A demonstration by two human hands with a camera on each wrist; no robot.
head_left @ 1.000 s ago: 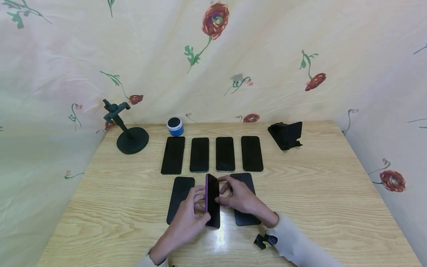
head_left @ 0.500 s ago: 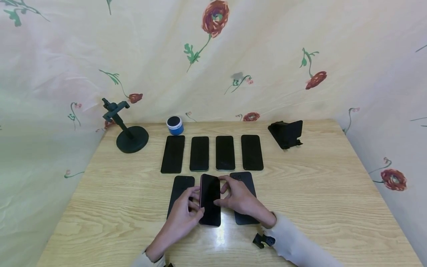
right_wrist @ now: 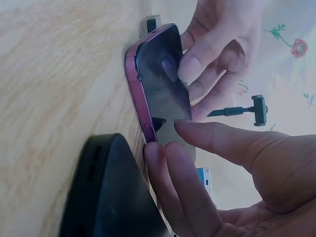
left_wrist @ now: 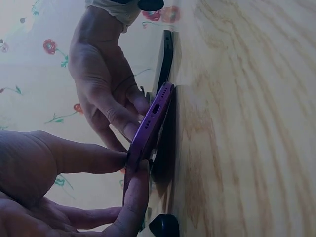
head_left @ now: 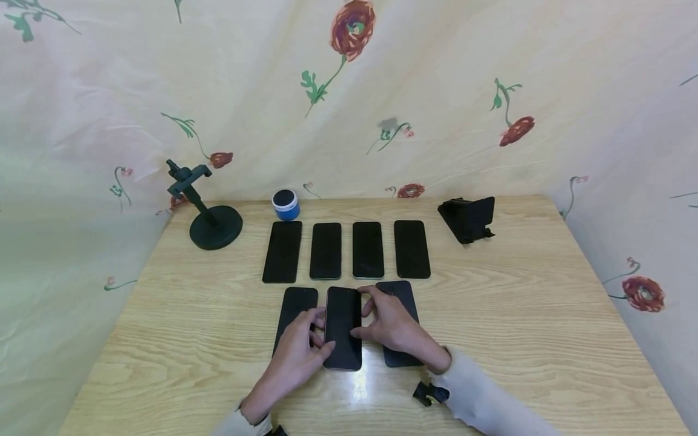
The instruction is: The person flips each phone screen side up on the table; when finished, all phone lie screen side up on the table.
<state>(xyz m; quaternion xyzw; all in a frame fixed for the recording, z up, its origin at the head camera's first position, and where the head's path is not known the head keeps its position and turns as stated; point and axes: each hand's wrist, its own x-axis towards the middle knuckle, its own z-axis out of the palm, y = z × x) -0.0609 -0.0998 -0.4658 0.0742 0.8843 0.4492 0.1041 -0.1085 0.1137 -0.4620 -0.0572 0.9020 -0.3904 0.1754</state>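
Observation:
A smartphone (head_left: 343,339) with a black screen and purple frame lies between both hands at the front middle of the table. Its screen faces mostly up. My left hand (head_left: 299,350) pinches its left side, thumb on the screen and a finger underneath. On the other long side, my right hand (head_left: 391,322) has its thumb at the screen and fingertips against the purple edge (right_wrist: 139,96). In the left wrist view the purple bottom edge (left_wrist: 148,128) slants, with the left side raised off the wood. Whether the right side touches the table, I cannot tell.
Dark phones flank the hands: one left (head_left: 289,312), one right (head_left: 402,357). Several black phones (head_left: 326,251) form a row behind. At the back stand a round-based phone stand (head_left: 216,227), a blue-and-white jar (head_left: 286,206) and a black folding stand (head_left: 469,219). Floral cloth (head_left: 436,79) borders the table.
The purple-framed phone has turned from steeply on edge to nearly flat, its left side coming down leftward. My left hand has shifted left with it; the right hand has hardly moved.

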